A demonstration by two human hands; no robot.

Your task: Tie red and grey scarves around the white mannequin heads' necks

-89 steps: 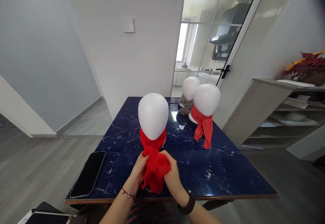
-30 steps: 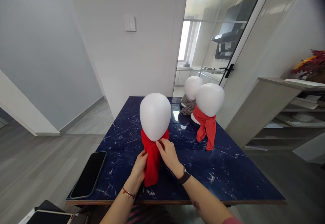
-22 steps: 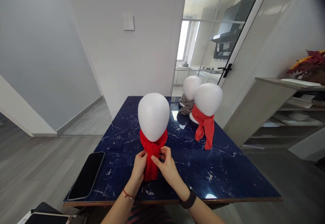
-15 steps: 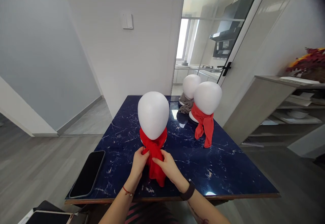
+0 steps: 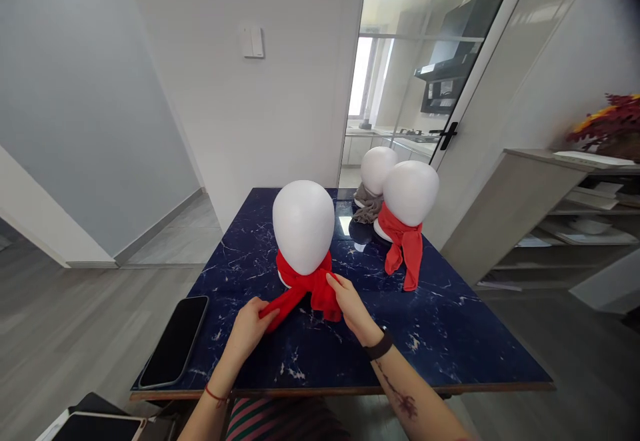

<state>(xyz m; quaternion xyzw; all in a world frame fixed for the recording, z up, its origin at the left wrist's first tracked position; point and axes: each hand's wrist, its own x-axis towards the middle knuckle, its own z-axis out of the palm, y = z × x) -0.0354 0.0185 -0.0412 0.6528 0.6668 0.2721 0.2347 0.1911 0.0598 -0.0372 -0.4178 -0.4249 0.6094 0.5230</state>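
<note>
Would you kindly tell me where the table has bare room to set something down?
Bare table lies right of the right hand, before the second red-scarfed head. Crowded: the near head, its scarf, left hand and phone.

My one head camera looks forward and down across the table [image 5: 450,347], close over both hands, with the far wall and glass door [image 5: 430,61] beyond.

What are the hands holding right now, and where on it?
Left hand grips one loose end of the red scarf; right hand pinches the other end near the knot.
</note>
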